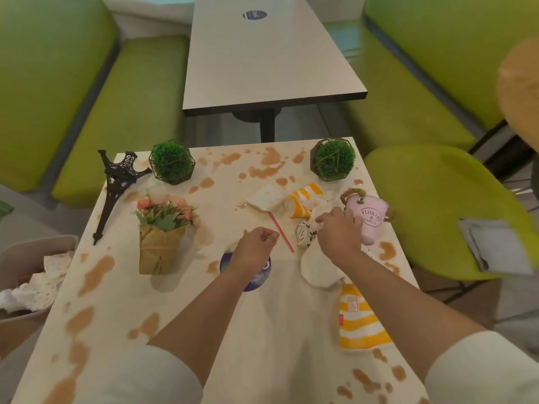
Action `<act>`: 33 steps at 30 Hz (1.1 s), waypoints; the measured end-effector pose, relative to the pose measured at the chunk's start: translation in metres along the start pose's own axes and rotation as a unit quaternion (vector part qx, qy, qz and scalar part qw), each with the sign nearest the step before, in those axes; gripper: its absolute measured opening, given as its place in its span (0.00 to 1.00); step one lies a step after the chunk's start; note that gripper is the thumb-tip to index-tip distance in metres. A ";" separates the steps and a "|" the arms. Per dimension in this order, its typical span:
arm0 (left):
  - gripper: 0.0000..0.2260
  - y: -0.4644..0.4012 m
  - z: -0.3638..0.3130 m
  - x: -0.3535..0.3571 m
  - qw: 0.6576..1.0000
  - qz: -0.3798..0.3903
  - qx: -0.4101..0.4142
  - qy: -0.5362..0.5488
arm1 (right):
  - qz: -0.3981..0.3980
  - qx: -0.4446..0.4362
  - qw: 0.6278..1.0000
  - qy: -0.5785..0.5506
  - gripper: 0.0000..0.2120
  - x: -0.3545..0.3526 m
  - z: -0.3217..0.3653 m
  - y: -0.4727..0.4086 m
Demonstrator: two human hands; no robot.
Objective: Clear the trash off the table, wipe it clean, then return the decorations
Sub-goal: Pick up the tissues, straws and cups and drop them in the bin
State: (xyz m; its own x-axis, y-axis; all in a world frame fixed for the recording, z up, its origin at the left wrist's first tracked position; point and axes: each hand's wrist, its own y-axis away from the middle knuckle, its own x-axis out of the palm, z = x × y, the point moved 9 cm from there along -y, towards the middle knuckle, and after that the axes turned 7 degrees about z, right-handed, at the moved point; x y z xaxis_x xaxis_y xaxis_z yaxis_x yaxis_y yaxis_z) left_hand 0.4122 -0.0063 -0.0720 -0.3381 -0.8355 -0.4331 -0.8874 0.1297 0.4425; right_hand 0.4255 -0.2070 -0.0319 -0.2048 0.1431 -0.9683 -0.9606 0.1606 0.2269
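Here the right hand [338, 234] grips crumpled trash [306, 236].

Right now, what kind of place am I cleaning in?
Probably a cafe or casual eatery: green booth benches flank a second dining table, and your stained table carries a striped paper cup, a straw and table decorations.

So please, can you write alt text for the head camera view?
Two bare hands, left hand and right hand, reach over a stained table toward crumpled cups, napkins and a red straw. Decorations surround them: a paper-wrapped bouquet and a pink bucket.
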 end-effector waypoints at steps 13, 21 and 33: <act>0.11 -0.029 -0.033 0.016 0.996 -0.004 0.018 0.087 | -0.134 -0.096 0.984 -0.069 0.08 -0.027 -0.004 -0.033; 0.28 -0.038 -0.063 0.027 0.934 0.036 -0.056 0.351 | 0.009 -0.040 0.811 -0.583 0.06 -0.037 0.010 -0.030; 0.12 -0.050 -0.040 -0.022 0.946 -0.045 -0.091 0.307 | 0.012 -0.100 0.894 -0.436 0.09 -0.013 0.061 -0.051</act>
State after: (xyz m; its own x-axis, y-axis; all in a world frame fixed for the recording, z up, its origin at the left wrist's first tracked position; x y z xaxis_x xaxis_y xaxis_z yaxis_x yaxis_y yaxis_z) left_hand 0.4768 -0.0158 -0.0533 0.0309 -0.9988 0.0382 -0.8167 -0.0032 0.5771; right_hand 0.4881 -0.1576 -0.0243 -0.0847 0.8658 -0.4931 -0.9901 -0.0177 0.1389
